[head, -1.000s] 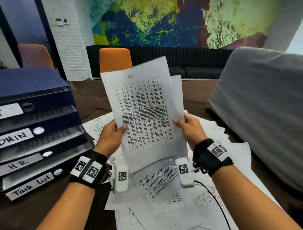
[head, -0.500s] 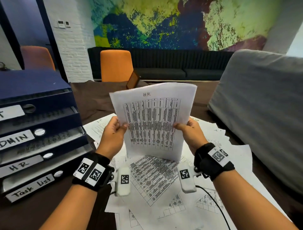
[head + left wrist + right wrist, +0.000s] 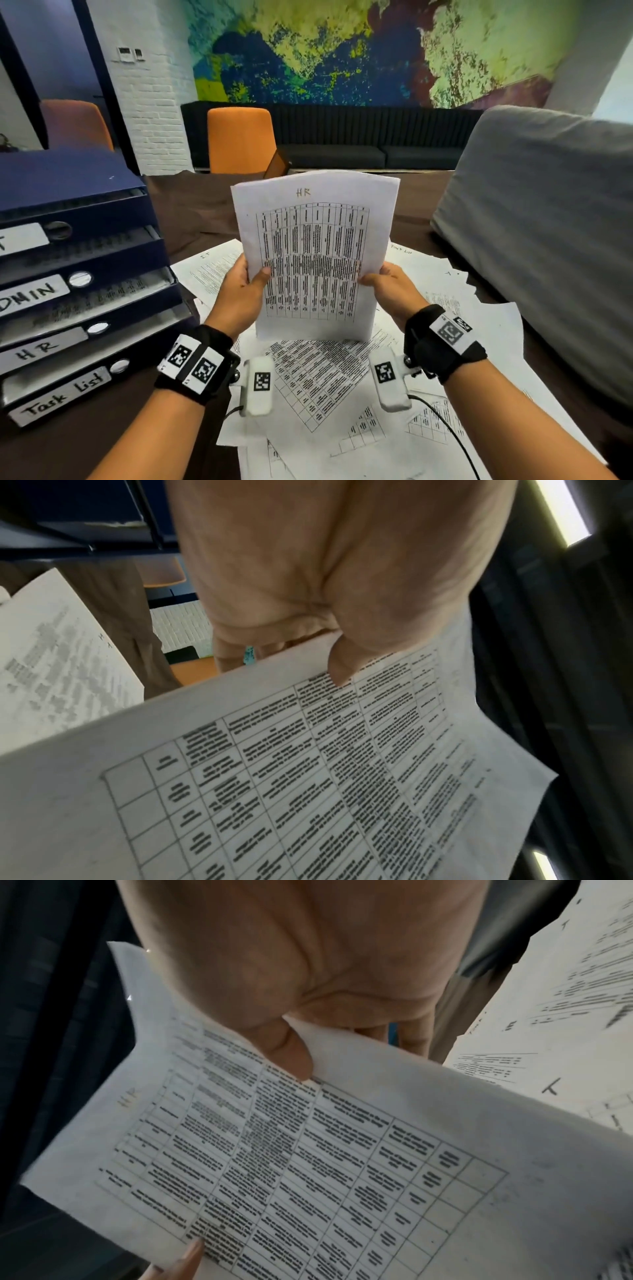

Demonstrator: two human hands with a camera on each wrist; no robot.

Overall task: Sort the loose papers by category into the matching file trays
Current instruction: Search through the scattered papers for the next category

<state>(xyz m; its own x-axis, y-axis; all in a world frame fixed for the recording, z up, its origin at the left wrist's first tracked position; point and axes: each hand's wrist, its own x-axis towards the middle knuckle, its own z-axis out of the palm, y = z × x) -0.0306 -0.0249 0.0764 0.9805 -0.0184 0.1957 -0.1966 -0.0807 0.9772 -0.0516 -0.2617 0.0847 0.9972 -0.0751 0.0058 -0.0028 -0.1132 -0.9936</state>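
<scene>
Paper front and centre: an HR sheet (image 3: 313, 260) stands upright above the table (image 3: 205, 212), left hand (image 3: 239, 298) pinching its left edge, right hand (image 3: 390, 291) pinching the right. From the head camera only the thumbs show on the printed face. The left wrist view adds the fingers (image 3: 236, 653) curled behind the sheet, thumb pressed on the grid; the right wrist view shows the same on its side. Only the head view takes in the stacked file trays (image 3: 78, 284) off to the left, labelled ADMIN, HR, Task List, and the loose papers (image 3: 445, 342) spread under both wrists.
</scene>
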